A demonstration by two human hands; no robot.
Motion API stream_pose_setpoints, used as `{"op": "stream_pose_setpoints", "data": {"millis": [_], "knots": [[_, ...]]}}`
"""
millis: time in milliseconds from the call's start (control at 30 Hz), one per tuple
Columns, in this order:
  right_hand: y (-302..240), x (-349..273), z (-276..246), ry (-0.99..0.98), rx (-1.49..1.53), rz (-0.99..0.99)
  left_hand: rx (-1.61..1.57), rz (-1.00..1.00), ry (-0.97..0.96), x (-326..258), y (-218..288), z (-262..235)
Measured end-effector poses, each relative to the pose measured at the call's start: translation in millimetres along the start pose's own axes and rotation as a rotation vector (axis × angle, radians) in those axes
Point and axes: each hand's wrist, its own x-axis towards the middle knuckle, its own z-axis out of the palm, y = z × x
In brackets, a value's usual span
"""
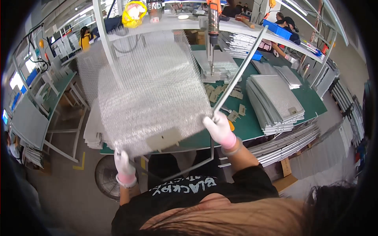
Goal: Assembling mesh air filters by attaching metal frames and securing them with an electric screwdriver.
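Note:
A silvery mesh panel, blurred by motion, is held up in front of me with a beige plate at its near edge. My left hand, in a white and pink glove, is closed on the panel's near left corner. At the near right corner, my gloved right hand is closed round a thin metal frame and touches the mesh edge. One frame bar slants up to the far right; thinner bars run down in front of my body. A power screwdriver hangs above the bench.
On the green bench lie beige brackets and stacked framed mesh panels. A shelf crosses the far side, with a blue bin. A floor fan stands at lower left; metal bars lie low at right. People work beyond.

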Motion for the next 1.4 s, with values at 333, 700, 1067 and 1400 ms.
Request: {"op": "stream_pose_setpoints", "data": {"millis": [333, 700, 1067, 1400], "knots": [[30, 54, 2, 0.544, -0.072, -0.287, 0.372, 0.183, -0.08, 107, -18, 87], [74, 59, 6, 0.342, 0.229, -0.221, 0.385, 0.178, -0.057, 97, -43, 68], [68, 39, -11, 0.145, 0.423, -0.109, 0.396, -0.047, -0.414, 103, -41, 33], [83, 35, 3, 0.292, 0.155, -0.143, 0.454, 0.113, -0.204, 74, -69, 21]]}}
